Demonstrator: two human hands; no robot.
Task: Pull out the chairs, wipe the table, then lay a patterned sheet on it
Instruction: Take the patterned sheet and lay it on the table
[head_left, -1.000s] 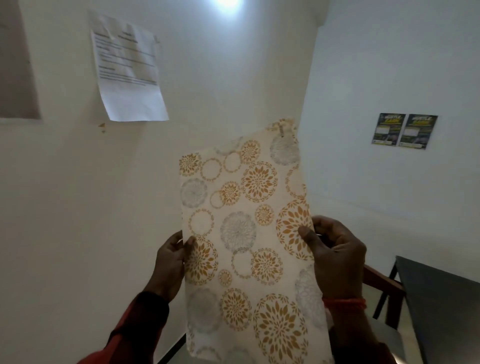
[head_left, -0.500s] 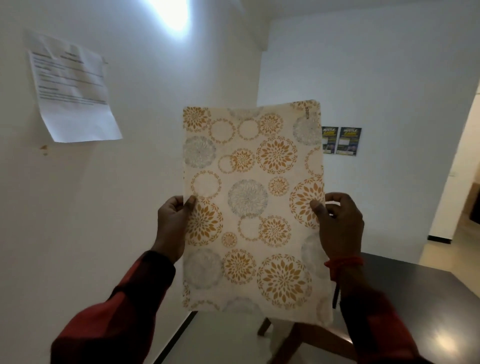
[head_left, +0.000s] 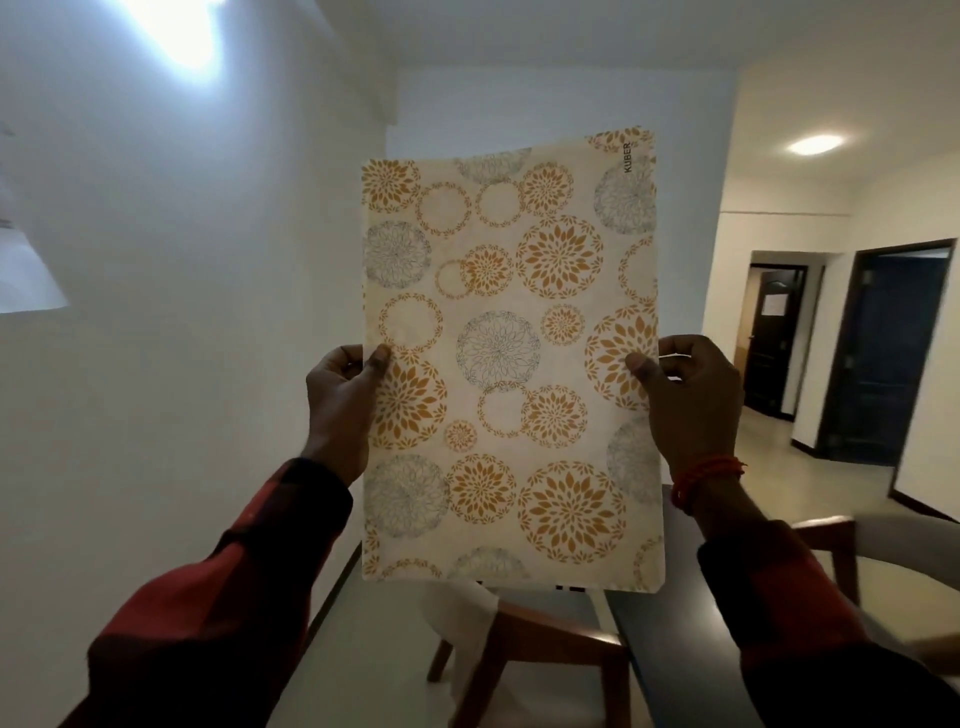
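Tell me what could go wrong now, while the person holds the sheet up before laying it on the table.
The patterned sheet hides much of the dark table and the chair below, so it might land crooked or catch the chair. The left hand and right hand pinch only its side edges; the thin sheet could crease or slip.

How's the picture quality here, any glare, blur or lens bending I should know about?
Head view: a wall light blows out to white glare at top left; the room is dim, sleeves and table nearly black. The patterned sheet is sharp, its printed word readable; the right-side chair smears with blur. Wide-angle bending curves the door frames.
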